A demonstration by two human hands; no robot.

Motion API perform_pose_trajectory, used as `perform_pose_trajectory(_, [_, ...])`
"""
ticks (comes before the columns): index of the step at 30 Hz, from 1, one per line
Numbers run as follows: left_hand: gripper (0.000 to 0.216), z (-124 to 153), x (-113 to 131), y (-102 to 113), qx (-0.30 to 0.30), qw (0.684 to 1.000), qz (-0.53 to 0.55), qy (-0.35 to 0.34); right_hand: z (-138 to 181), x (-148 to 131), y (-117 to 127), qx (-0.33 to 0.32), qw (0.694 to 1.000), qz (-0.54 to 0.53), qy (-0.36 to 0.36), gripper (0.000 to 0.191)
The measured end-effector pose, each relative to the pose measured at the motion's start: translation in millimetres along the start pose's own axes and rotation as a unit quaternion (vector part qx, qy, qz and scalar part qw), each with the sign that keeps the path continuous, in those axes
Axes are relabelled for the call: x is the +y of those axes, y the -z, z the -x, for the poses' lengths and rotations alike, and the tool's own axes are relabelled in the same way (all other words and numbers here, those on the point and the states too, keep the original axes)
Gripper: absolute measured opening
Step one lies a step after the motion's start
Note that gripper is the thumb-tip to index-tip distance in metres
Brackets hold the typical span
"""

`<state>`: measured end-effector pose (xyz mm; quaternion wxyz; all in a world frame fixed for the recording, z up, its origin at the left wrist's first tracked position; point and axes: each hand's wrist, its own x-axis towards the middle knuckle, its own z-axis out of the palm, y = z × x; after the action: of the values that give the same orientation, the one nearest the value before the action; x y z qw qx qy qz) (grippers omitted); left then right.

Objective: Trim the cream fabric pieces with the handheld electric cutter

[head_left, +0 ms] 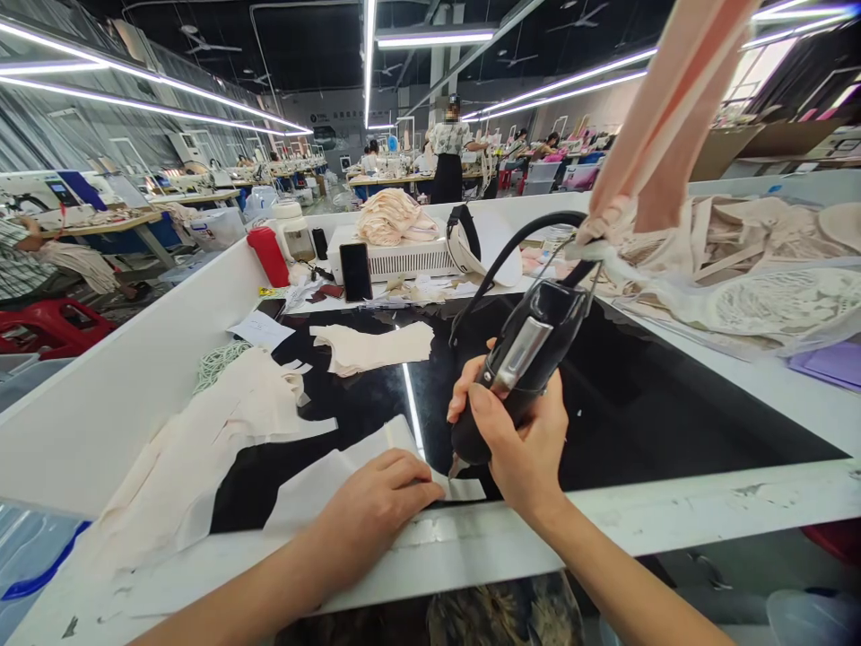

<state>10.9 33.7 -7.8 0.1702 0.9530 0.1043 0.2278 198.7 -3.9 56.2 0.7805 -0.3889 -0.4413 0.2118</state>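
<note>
Head view: on the glossy black surface (639,431), a pale cream fabric pile (202,440) lies left of your left hand (380,498), which rests unclenched on a flat white fabric piece (319,484); your right hand (528,440) grips a black, silver-panelled handheld tool (528,354), tip near your left fingertips.

The handheld tool (552,314) is black and silver, the cloth (319,484) off-white, the work surface (652,404) black, the canister (267,257) red.
</note>
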Motion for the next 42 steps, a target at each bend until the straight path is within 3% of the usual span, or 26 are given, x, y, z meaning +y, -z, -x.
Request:
perform_pose_trajectory(10, [0.022,4.4,-3.8,1.1,0.007,1.0,-0.003,-0.002,1.9,2.1,18.9,0.008,1.0,0.001,0.015,0.034])
perform_pose_trajectory(30, [0.023,4.5,-6.4,2.9,0.01,1.0,0.003,-0.003,15.7,-0.7,6.8,-0.01,0.999,-0.038,-0.015,0.038])
perform_pose_trajectory(34, [0.024,3.3,-5.0,2.7,0.011,1.0,-0.003,-0.007,15.2,1.0,5.4,-0.018,0.999,-0.033,-0.008,0.032])
perform_pose_trajectory(42, [0.028,3.9,-7.4,1.7,0.022,1.0,-0.008,-0.011,11.5,-3.0,17.5,-0.003,0.999,-0.037,0.006,0.036])
